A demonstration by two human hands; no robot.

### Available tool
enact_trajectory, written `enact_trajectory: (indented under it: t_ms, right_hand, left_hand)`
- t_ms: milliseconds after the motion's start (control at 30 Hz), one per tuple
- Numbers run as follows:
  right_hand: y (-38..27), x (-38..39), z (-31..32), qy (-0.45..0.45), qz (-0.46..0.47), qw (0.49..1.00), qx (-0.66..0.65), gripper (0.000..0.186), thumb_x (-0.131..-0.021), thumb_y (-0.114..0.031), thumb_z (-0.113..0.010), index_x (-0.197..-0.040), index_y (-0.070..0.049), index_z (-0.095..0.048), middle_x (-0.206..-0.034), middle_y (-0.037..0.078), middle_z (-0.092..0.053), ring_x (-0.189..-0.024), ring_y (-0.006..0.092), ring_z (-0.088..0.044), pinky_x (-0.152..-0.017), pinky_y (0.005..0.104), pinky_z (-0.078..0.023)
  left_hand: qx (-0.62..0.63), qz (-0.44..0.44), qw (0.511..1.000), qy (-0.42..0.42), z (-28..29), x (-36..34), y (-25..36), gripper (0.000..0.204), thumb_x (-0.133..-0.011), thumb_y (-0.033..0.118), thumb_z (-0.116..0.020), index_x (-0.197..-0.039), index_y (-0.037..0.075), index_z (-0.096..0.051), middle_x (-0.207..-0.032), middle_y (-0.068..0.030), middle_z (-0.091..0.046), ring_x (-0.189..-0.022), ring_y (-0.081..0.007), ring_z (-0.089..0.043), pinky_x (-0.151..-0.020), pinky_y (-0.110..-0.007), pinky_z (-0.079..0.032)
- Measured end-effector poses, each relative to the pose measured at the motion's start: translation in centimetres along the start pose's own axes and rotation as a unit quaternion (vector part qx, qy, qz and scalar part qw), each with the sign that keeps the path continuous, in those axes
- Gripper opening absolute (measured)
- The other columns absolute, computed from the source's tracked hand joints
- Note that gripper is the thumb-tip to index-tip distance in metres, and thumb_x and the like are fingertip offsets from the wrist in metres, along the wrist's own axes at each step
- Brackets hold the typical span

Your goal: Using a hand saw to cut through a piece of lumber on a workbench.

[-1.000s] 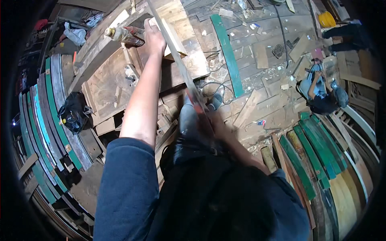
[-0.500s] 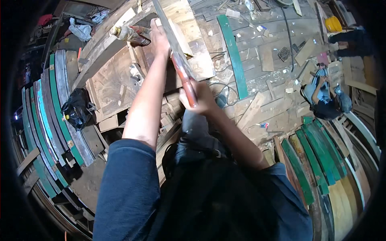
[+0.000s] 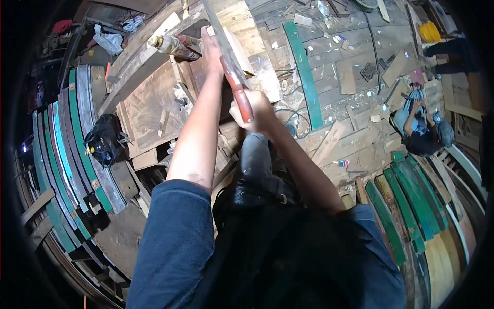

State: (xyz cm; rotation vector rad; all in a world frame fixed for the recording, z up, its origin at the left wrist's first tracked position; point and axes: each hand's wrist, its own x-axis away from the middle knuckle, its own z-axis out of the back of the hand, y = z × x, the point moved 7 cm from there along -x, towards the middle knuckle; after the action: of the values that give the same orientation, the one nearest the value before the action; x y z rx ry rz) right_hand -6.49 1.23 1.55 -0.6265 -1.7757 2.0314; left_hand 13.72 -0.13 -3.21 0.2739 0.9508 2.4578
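Observation:
A handsaw (image 3: 237,88) with a reddish-brown handle is in my right hand (image 3: 261,109), whose fingers are closed around the grip. Its long, narrow blade points away from me and rises past my other hand. My left hand (image 3: 211,55) reaches forward just left of the blade, its fingers on a piece of wood that is mostly hidden under hand and saw. A pale wood piece (image 3: 237,49) shows right of the blade, over a light plywood sheet (image 3: 265,77). Close to my left wrist is a clear bottle (image 3: 167,45) with a yellowish top.
Stacked planks line the left, with a black plastic bag (image 3: 105,140) on them. Green boards (image 3: 411,188) lie at lower right. A green plank (image 3: 303,77) crosses the scrap-littered wooden floor. Another person (image 3: 419,123) sits at right; a yellow container (image 3: 429,32) stands farther back.
My right hand and the saw have shifted slightly away from me, along the blade's line. The whole view has drifted a little, and my left hand stays at the wood.

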Motion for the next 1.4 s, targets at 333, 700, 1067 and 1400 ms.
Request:
enact_trajectory:
  t_ms: [333,700,1067,1400]
  right_hand:
    - [-2.8,19.4,1.7,-0.088,-0.110,0.990,-0.007,0.015,-0.077,-0.019,-0.063,-0.079,-0.004,-0.061,-0.068,0.019,-0.059,-0.059,0.0350,-0.059,-0.055,0.0423,-0.046]
    - [-1.5,3.0,-0.8,0.020,-0.006,1.000,0.010,0.014,-0.073,-0.012,-0.064,-0.074,-0.002,-0.055,-0.062,0.014,-0.056,-0.052,0.0288,-0.055,-0.053,0.0373,-0.045]
    - [-1.1,13.3,-0.3,-0.104,-0.166,0.979,-0.053,0.018,-0.072,-0.017,-0.064,-0.075,-0.003,-0.054,-0.064,0.017,-0.055,-0.056,0.0342,-0.056,-0.052,0.0402,-0.042]
    - [0.0,9.8,-0.5,0.035,0.055,0.998,-0.010,0.016,-0.074,-0.015,-0.063,-0.070,-0.004,-0.053,-0.060,0.017,-0.053,-0.056,0.0349,-0.055,-0.053,0.0401,-0.044]
  left_hand:
    - [0.021,-0.023,0.999,0.037,0.9,0.0,-0.5,0.046,-0.097,0.029,-0.032,-0.140,0.013,-0.031,-0.124,-0.0272,-0.050,-0.116,-0.0402,-0.049,-0.096,-0.047,-0.038]
    - [0.091,-0.064,0.994,-0.017,-0.3,-2.2,-3.9,0.048,-0.100,0.037,-0.032,-0.141,0.012,-0.029,-0.118,-0.0257,-0.053,-0.112,-0.0398,-0.052,-0.093,-0.046,-0.041]
    - [0.006,-0.024,1.000,0.018,2.4,-0.2,-0.7,0.050,-0.098,0.031,-0.031,-0.142,0.008,-0.029,-0.128,-0.0258,-0.049,-0.119,-0.0398,-0.047,-0.097,-0.047,-0.038]
    - [0.033,-0.075,0.997,0.007,-0.2,-1.6,-1.6,0.050,-0.098,0.033,-0.031,-0.143,0.011,-0.027,-0.118,-0.0238,-0.054,-0.112,-0.0406,-0.052,-0.092,-0.048,-0.040]
